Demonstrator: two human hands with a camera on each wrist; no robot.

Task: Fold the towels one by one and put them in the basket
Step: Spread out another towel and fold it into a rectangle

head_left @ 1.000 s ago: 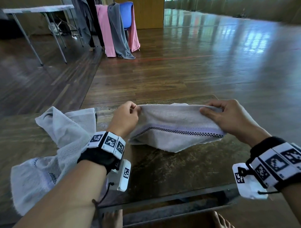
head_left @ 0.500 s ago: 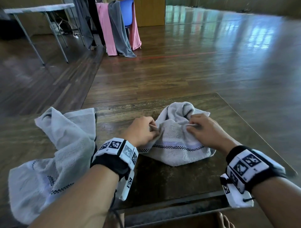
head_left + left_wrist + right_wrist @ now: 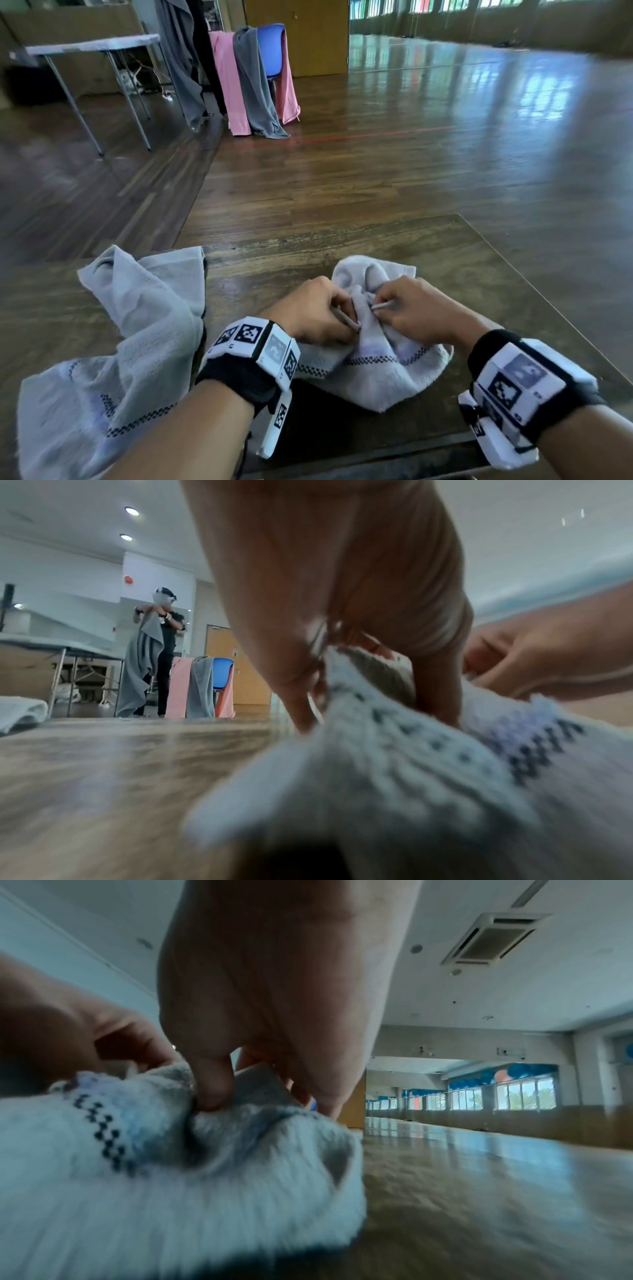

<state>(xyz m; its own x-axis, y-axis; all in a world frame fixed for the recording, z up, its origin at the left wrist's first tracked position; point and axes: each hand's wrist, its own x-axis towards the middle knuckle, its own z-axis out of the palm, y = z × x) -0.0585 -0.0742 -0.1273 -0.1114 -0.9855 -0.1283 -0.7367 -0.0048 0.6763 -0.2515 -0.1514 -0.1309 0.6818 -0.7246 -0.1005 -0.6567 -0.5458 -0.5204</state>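
Note:
A small grey towel (image 3: 380, 373) with a checked stripe lies bunched on the wooden table (image 3: 479, 274) in front of me. My left hand (image 3: 322, 315) pinches one edge of it and my right hand (image 3: 407, 311) pinches another edge, the two hands almost touching over the middle of the cloth. In the left wrist view the fingers (image 3: 301, 696) clamp the towel (image 3: 411, 777) against the tabletop; in the right wrist view the thumb and fingers (image 3: 212, 1091) nip a fold of the towel (image 3: 171, 1164). No basket shows in any view.
A second grey towel (image 3: 137, 335) lies crumpled on the table's left side and hangs over the near edge. Beyond the table are a wooden floor, a blue chair (image 3: 270, 51) draped with pink and grey cloths, a folding table (image 3: 96, 44), and a person (image 3: 164, 647) holding up a grey cloth.
A second ago my hands held the towel stretched wide above the table. They have come together and down, so the towel now lies bunched on the table between them.

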